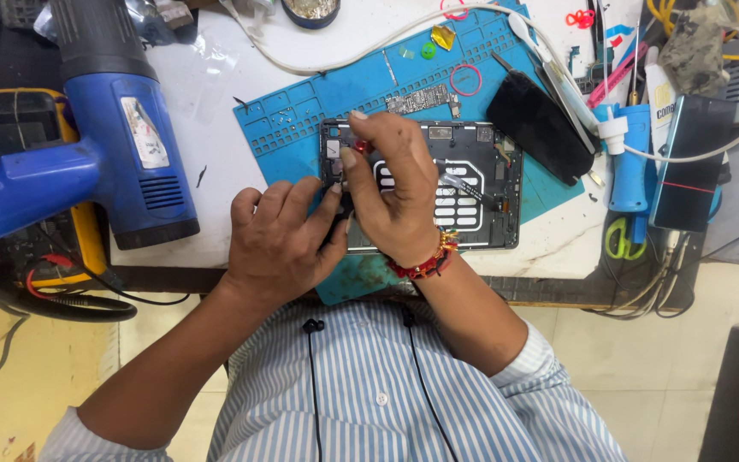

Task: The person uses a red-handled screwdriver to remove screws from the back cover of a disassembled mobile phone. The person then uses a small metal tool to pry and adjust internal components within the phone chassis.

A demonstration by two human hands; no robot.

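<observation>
Where we look down: an opened tablet [464, 184] lies on a blue mat [301, 111] at the worktop's [215, 103] centre.
Right hand [395, 184]: we pinch a small red-tipped tool [362, 147] at the tablet's 10 o'clock corner.
Left hand [280, 239]: fingers curled, we press the tablet's 9 o'clock edge.
Heat gun [113, 145]: at 9 o'clock, well apart.

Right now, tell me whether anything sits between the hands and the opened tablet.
Nothing visible does. The left hand rests on the opened tablet at its near-left edge, and the right hand is directly over it, pinching a small red-tipped tool against its upper-left corner.
</observation>
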